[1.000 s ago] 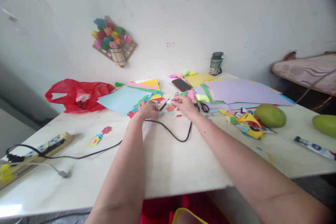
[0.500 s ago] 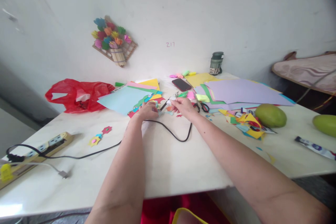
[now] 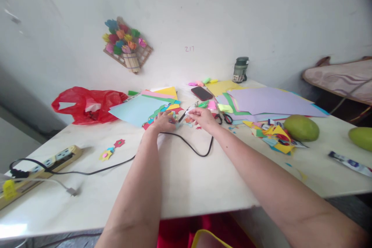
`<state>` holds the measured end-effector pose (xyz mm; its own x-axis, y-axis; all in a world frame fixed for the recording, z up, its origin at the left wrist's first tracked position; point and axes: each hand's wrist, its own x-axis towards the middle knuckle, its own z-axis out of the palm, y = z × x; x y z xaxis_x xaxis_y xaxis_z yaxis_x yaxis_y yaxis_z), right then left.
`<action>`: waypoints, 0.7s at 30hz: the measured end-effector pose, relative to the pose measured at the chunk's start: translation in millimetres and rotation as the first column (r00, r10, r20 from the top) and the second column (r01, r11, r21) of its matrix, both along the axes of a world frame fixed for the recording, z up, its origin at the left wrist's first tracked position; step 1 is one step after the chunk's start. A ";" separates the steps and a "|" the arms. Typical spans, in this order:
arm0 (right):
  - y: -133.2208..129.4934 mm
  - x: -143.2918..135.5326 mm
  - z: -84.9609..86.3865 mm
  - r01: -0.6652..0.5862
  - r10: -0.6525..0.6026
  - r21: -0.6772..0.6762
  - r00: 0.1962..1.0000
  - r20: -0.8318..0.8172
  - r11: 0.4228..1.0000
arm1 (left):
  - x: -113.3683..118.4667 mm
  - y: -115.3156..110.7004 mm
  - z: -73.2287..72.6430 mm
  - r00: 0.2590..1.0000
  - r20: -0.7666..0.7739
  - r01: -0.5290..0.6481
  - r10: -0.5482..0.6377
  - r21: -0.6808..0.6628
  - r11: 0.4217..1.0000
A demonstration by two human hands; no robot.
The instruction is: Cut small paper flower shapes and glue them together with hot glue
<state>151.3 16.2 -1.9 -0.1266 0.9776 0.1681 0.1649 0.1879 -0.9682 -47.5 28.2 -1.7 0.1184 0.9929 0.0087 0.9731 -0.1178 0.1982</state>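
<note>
My left hand (image 3: 165, 121) rests on the table beside small coloured paper pieces, its fingers partly spread; whether anything lies under the fingertips is hard to see. My right hand (image 3: 202, 117) has its thumb and fingers pinched together near a small whitish item, too small to make out. Between the hands lies a dark slim tool (image 3: 182, 116), slanting up to the right. A red paper cutout (image 3: 198, 128) is below my right fingers. Black-and-red scissors (image 3: 227, 118) lie just right of my right hand. Green (image 3: 204, 104) and pink (image 3: 212, 105) items sit beyond it.
A black cable (image 3: 192, 148) loops in front of my hands from a power strip (image 3: 46, 166). Paper sheets (image 3: 136, 109), a red bag (image 3: 87, 104), a phone (image 3: 201, 93), purple paper (image 3: 261, 100), paper scraps (image 3: 277, 136) and a green fruit (image 3: 301, 128) surround the work area.
The whole view has shifted slightly. My right fingers have moved a little, while my left hand stays in nearly the same place beside the paper pieces.
</note>
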 end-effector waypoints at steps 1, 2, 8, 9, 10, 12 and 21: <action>-0.9 -0.2 0.2 -0.011 0.011 -0.005 1.000 -0.003 1.000 | 0.0 -0.3 -0.1 1.000 -0.004 -0.003 0.003 -0.009 1.000; -1.9 -0.3 0.5 -0.024 0.024 -0.006 1.000 -0.008 1.000 | 0.1 -0.5 -0.2 1.000 -0.004 -0.007 0.007 -0.018 1.000; -7.5 0.1 2.5 -0.064 0.064 -0.002 0.998 0.023 0.998 | 0.4 -3.0 3.8 1.000 0.019 -0.014 0.015 -0.043 0.999; -8.0 0.1 2.6 -0.065 0.065 -0.001 0.997 0.028 0.998 | 0.6 -3.8 5.3 0.999 0.030 -0.011 0.012 -0.037 0.999; -8.3 0.2 2.6 -0.068 0.068 0.000 0.997 0.032 0.998 | 0.8 -4.6 6.8 0.999 0.050 0.000 0.001 -0.030 1.000; -8.3 0.3 2.1 -0.072 0.072 0.004 0.997 0.041 0.997 | 1.6 -6.3 9.1 0.996 0.083 0.029 -0.028 -0.013 1.000; -4.7 1.8 -1.7 -0.034 0.034 0.001 0.999 -0.001 0.999 | 5.8 -8.9 11.6 0.975 0.181 0.115 -0.132 0.100 0.988</action>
<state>153.1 11.5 -3.6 -0.1599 0.9726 0.1689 0.1570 0.1940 -0.9684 -41.7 19.3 9.9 0.2280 0.9651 0.1292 0.8968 -0.2598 0.3582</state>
